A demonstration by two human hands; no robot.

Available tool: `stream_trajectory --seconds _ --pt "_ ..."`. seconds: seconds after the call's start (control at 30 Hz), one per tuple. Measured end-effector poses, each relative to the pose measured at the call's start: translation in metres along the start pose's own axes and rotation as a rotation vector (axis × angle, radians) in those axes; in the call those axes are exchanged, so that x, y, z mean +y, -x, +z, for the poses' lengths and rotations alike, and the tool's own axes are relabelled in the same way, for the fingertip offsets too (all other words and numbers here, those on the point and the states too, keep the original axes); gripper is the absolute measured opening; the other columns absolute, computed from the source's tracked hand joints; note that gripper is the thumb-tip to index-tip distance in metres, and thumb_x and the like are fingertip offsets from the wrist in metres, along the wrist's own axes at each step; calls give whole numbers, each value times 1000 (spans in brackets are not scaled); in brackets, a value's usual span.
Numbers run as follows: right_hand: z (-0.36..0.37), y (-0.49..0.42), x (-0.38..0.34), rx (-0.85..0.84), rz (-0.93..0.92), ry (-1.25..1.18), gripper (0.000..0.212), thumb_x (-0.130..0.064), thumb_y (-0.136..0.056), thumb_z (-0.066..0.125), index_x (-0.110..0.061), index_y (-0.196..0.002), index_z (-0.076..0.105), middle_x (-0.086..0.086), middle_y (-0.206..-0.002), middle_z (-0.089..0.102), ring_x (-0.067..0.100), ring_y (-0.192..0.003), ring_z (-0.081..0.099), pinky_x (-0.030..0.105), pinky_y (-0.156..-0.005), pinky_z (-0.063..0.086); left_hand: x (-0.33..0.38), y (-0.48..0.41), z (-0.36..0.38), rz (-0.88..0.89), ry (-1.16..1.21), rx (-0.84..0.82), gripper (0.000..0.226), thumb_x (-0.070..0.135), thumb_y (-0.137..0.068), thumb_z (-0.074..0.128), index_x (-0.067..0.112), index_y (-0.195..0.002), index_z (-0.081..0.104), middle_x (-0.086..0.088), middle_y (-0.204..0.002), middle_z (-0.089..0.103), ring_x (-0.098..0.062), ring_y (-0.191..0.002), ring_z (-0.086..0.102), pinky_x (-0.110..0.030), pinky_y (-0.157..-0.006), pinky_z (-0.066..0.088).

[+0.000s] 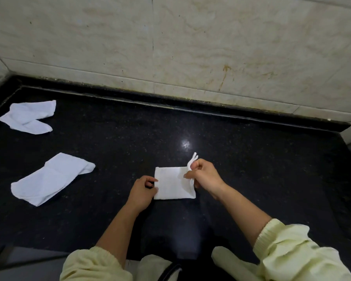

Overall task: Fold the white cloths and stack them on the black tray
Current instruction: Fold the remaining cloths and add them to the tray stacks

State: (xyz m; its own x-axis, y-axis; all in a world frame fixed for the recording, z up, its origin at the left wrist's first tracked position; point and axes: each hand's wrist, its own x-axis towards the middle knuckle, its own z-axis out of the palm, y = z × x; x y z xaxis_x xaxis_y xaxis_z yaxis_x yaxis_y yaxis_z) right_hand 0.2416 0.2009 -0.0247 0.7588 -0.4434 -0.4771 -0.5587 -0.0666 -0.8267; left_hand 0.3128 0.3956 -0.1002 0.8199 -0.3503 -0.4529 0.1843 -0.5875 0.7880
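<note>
A small white cloth (170,184), folded into a rough square, lies on the black counter (251,169) in front of me. My left hand (143,191) pinches its left edge between thumb and fingers. At the cloth's right edge, my right hand (206,176) grips a lifted corner, which sticks up above the fingers. Two more white cloths lie loosely folded to the left: one at mid left (49,178) and one at the far left back (27,117). No black tray is in view.
A pale marble-tiled wall (170,47) rises behind the counter, with a raised black lip (170,102) along its base. The counter's near edge runs at the bottom left. My pale yellow sleeves fill the bottom of the view.
</note>
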Motion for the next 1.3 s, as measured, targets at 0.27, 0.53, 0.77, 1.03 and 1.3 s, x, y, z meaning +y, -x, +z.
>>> stream_trajectory --seconds 0.27,0.53,0.77,1.03,1.3 --pt "50 -11 -1 -89 30 222 29 -4 -79 67 -16 -67 43 4 -63 53 14 -50 53 25 -50 45 -2 0 -1 9 17 -7 21 12 -85 66 27 -99 59 -5 -103 57 -16 -82 59 -22 -70 47" --pt "76 -17 9 -85 40 313 23 -8 -81 64 -19 -73 45 0 -71 56 20 -74 58 35 -74 50 -3 1 -4 13 18 -21 21 11 -86 65 26 -100 61 -4 -103 57 -15 -84 60 -23 -74 50" --pt "84 -16 15 -142 7 317 17 -12 -82 66 -21 -76 53 1 -81 63 19 -82 62 33 -79 51 -4 -3 -6 -24 99 -39 7 26 -93 56 28 -95 63 -6 -103 63 -20 -93 65 -45 -87 55" --pt "67 -15 14 -148 -3 204 18 -9 -86 64 -17 -70 64 -2 -72 64 11 -64 60 20 -58 49 7 4 -9 -49 85 -23 18 32 -90 63 17 -98 62 -3 -89 65 -20 -84 64 -34 -76 55" --pt "27 -18 32 85 84 196 10 -5 -81 58 -10 -75 64 5 -76 70 18 -66 64 28 -59 50 1 7 -12 -6 -65 133 25 21 -89 66 17 -113 66 2 -88 61 -12 -83 58 -21 -72 41"
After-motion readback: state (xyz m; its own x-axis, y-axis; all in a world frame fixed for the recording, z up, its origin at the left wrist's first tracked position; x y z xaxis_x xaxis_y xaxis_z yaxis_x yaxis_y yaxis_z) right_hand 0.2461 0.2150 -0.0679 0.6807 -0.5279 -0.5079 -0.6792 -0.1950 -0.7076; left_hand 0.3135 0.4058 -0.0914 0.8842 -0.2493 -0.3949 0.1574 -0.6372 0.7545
